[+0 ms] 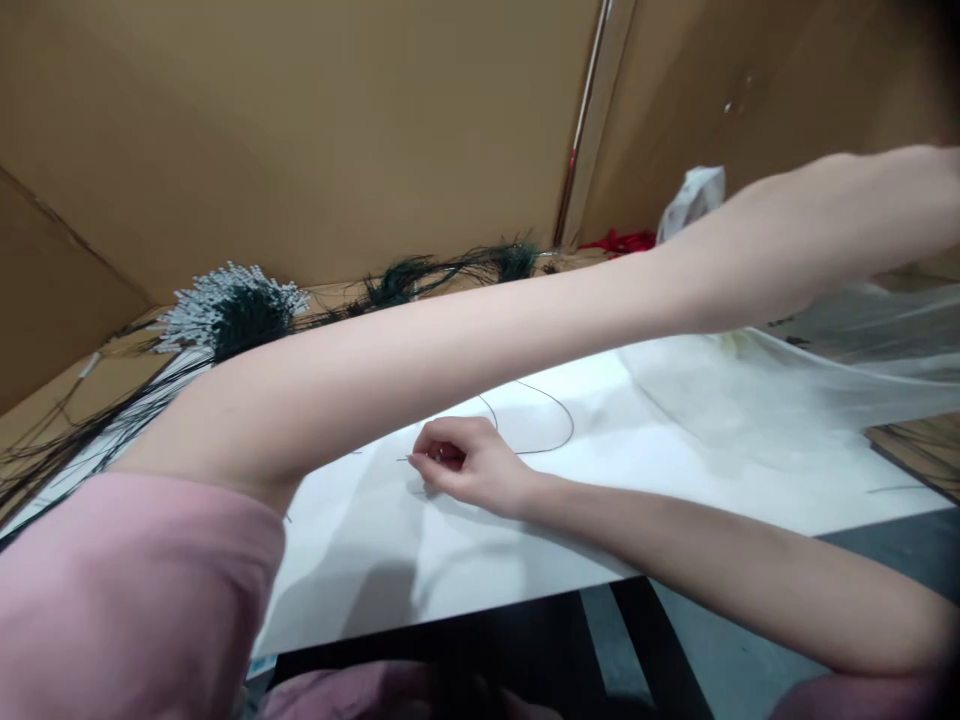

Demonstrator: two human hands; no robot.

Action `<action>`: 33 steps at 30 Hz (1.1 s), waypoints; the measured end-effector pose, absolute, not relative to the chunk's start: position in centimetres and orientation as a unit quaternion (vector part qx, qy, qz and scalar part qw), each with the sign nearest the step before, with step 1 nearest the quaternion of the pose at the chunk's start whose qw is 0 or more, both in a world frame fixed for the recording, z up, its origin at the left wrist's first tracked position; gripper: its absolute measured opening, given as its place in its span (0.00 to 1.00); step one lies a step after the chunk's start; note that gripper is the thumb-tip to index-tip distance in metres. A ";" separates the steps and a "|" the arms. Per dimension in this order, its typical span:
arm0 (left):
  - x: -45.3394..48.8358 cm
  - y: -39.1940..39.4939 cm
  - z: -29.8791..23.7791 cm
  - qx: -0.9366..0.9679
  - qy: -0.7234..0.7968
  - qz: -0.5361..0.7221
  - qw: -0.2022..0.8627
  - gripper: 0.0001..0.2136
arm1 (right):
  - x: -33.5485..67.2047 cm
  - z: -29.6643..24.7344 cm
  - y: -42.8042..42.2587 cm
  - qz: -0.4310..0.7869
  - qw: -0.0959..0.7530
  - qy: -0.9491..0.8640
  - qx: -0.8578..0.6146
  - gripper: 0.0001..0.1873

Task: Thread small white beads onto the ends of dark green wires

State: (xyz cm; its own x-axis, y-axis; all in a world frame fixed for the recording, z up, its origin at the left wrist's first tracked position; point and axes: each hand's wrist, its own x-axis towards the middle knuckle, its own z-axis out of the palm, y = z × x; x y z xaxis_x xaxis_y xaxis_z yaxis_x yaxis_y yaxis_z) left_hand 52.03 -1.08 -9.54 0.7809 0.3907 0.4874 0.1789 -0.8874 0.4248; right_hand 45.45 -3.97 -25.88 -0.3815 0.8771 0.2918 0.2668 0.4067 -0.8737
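My right hand is low over the white board, its thumb and fingers closed in a pinch on a thin dark cord. A short end pokes out left of the fingertips, and the rest curves in a loop on the board behind the hand. My left arm stretches across the view above it. At the right edge is my left hand, near a translucent plastic bag; its fingers are cut off by the frame, so what they hold is hidden.
At the back left lies a bundle of dark cords with whitish tips. More dark green cords run along the back edge. Red strands and a white plastic bag are at the back right, before brown cardboard walls.
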 end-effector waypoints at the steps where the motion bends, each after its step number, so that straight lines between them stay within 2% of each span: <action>1: 49.9 -1.0 -10.1 0.917 0.158 0.315 0.185 0.09 | 45.5 -25.9 -3.9 0.381 0.400 -0.737 -0.390 0.07; 9: 32.2 0.8 -16.5 0.887 0.175 0.382 0.194 0.07 | 45.4 -26.2 -3.7 0.391 0.416 -0.722 -0.390 0.07; 13: 26.5 -0.5 -20.2 0.784 0.296 0.464 0.288 0.05 | 45.4 -26.1 -4.1 0.412 0.422 -0.711 -0.383 0.08; 23: 25.1 -1.9 -25.1 0.580 0.328 0.457 0.589 0.10 | 45.3 -25.2 -5.1 0.388 0.440 -0.703 -0.401 0.08; 33: 25.7 -1.9 -25.8 0.494 0.303 0.456 0.675 0.10 | 45.0 -25.1 -5.3 0.359 0.447 -0.716 -0.398 0.10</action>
